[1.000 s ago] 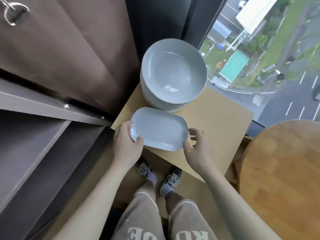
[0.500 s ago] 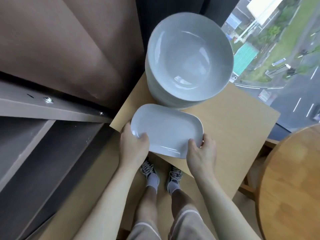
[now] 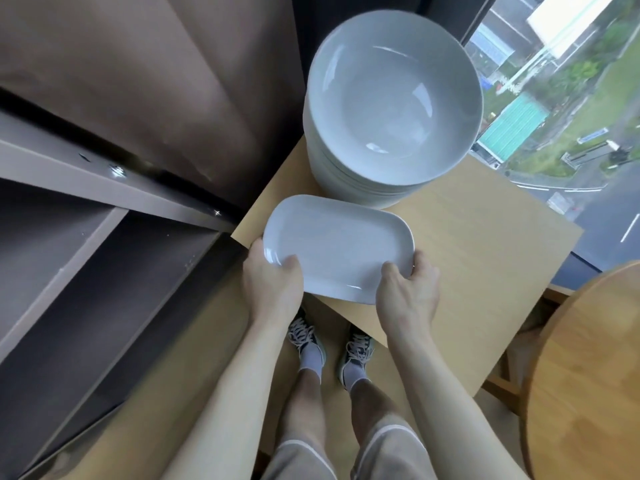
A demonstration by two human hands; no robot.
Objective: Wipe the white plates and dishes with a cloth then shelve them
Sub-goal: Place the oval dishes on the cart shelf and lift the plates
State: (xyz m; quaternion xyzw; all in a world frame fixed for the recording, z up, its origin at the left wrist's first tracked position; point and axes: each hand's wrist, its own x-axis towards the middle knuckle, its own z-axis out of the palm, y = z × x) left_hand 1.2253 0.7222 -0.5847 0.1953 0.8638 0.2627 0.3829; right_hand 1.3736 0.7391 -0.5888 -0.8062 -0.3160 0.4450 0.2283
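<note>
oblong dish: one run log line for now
left hand: grips oblong dish | right hand: grips oblong dish | bowl stack: on table

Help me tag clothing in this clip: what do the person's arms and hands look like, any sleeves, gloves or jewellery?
Both are bare. The left hand and right hand wear no gloves, and no watch, band or ring shows on the parts in view. The forearms carry no sleeves down to the frame's lower edge. No markings show on them.
</note>
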